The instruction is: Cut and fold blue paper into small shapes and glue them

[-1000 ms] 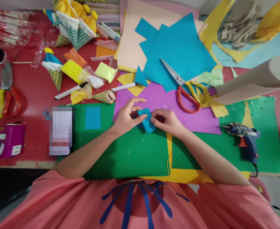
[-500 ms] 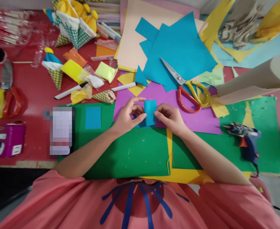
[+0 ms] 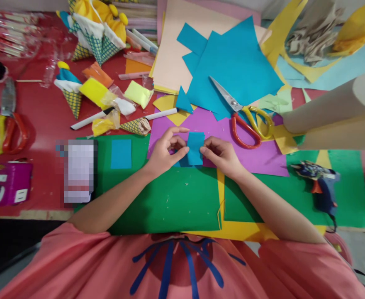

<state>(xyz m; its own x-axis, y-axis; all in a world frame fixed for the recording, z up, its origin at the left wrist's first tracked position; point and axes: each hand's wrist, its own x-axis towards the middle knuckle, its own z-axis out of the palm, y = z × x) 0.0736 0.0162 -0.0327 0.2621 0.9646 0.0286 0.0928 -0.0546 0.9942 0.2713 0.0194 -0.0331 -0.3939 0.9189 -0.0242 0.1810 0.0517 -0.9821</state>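
Between my two hands is a small blue paper rectangle (image 3: pixel 195 148), held upright by its side edges. My left hand (image 3: pixel 169 150) pinches its left edge between thumb and fingers, with the index finger stretched out above. My right hand (image 3: pixel 220 153) pinches the right edge. At the top right corner a second edge shows, so the piece looks doubled or folded. Another blue paper rectangle (image 3: pixel 121 153) lies flat on the green sheet (image 3: pixel 170 199) to the left. Beneath my hands is purple paper (image 3: pixel 257 160), and large scissors (image 3: pixel 244 114) with red and yellow handles lie beyond my right hand.
A glue gun (image 3: pixel 321 182) lies on the right, below a thick paper roll (image 3: pixel 332 104). Blue sheets (image 3: pixel 232 66) rest on cream paper at the back. Several paper cones (image 3: pixel 98 39), clay packets (image 3: pixel 97 92), a second pair of scissors (image 3: pixel 8 112) and a blurred-out phone-like object (image 3: pixel 79 170) are on the left.
Both hands keep hold of the blue paper rectangle and have barely moved. Its top right corner now shows two slightly offset edges. The paper roll's loose edge has swung lower toward the glue gun.
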